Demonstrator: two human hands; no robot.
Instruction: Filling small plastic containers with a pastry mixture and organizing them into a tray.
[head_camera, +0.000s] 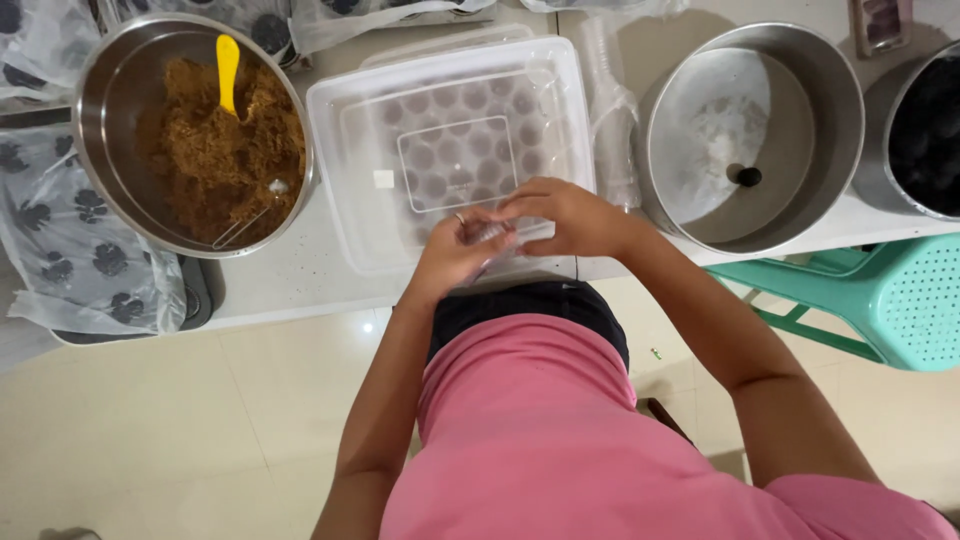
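My left hand (455, 250) and my right hand (565, 215) meet over the near edge of a clear plastic lidded box (340, 110) on the white counter. Between the fingertips of both hands is a small, thin clear plastic piece (492, 236); what it is I cannot tell. A ring shows on my left hand. Round dark items show dimly through the box lid. A steel bowl (105, 75) of brown shredded filling with a yellow spatula (228, 68) sits to the left of the box.
A steel bowl (835, 100) with white powder and one dark ball (748, 176) sits right of the box. A pot of dark balls (925, 130) is at far right. Patterned plastic bags (70, 250) lie left. A green plastic stool (890, 295) stands at right.
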